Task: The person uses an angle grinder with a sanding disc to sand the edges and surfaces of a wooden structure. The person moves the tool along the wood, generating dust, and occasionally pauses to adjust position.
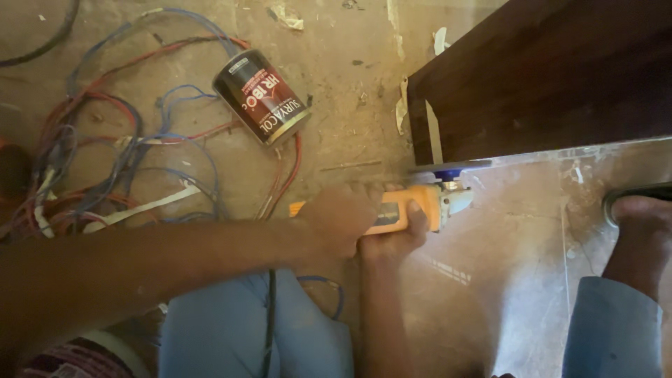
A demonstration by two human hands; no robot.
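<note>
Both my hands grip an orange angle grinder [409,208] lying level over the floor. My left hand [336,222] wraps the rear of its body. My right hand [393,238] holds it from below, nearer the head. The grinder's flat disc [450,166] sits at the lower edge of a dark brown wooden board [553,77], against a shiny metal strip [581,152] that runs along that edge. A black cord [269,315] drops from the tool between my knees.
A dark tin can [261,96] lies on its side on the dusty floor. A tangle of blue, red and white wires [119,154] spreads at the left. My bare foot [640,224] in a sandal rests at the right edge.
</note>
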